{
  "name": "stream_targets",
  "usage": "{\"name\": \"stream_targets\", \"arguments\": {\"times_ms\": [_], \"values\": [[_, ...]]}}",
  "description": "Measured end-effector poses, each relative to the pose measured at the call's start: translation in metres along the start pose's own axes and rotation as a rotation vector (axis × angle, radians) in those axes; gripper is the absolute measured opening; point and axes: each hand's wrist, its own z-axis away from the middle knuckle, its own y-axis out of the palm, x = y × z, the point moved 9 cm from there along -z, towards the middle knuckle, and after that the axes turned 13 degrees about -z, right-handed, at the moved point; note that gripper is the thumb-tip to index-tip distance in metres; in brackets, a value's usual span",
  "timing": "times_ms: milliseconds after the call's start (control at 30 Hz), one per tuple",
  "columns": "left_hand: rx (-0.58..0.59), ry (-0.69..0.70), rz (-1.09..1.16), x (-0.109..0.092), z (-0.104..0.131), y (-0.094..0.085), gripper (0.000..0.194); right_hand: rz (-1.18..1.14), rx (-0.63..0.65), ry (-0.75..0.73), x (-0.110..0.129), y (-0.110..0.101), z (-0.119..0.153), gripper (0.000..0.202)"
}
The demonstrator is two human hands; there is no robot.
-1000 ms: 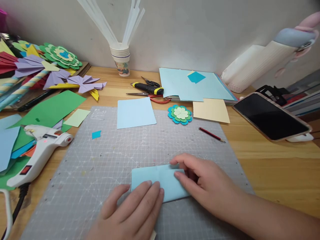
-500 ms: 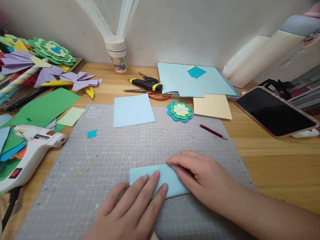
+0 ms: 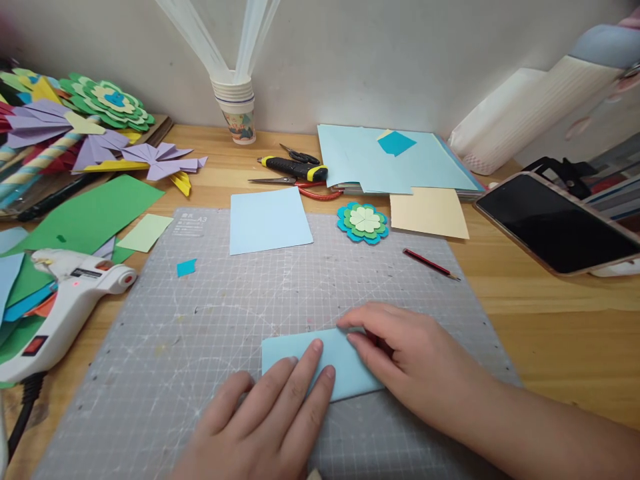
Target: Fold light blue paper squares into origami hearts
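A folded light-blue sheet of paper [image 3: 350,373] lies on the grey cutting mat [image 3: 165,393], its long sides running left to right. My left hand [image 3: 273,417] rests flat on its left part, fingers stretched out and somewhat spread. At the paper's right part, my right hand [image 3: 400,353] has its index fingertip at the far edge and its thumb on the top face, close together as in a pinch. The other right fingers are curled and partly hidden. Farther back on the mat lies a square pale-blue sheet [image 3: 270,221], beside a layered paper flower [image 3: 363,223].
A white glue gun [image 3: 75,313] with a lit red light lies at left among coloured papers. Behind the mat are scissors [image 3: 273,181], a utility knife [image 3: 295,169] and a paper cup [image 3: 239,120]. A pencil [image 3: 431,264] and a phone [image 3: 560,223] are at right.
The whole view has shifted slightly. My left index finger is bent a little more; both hands otherwise stay at the same places on the folded paper.
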Motion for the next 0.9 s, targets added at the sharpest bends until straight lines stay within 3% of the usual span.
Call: {"name": "stream_targets", "arguments": {"times_ms": [133, 567, 900], "values": [[0.018, 0.001, -0.014, -0.001, 0.0, 0.003, 0.038, 0.067, -0.018, 0.104, -0.005, -0.002, -0.001, 0.013], [0.009, 0.066, -0.068, -0.004, 0.002, 0.002, 0.041, 0.092, -0.011, 0.223, -0.012, -0.004, -0.002, 0.012], [0.024, 0.069, -0.07, -0.004, 0.001, 0.002, 0.043, 0.121, 0.0, 0.228, -0.015, -0.006, 0.0, 0.007]]}}
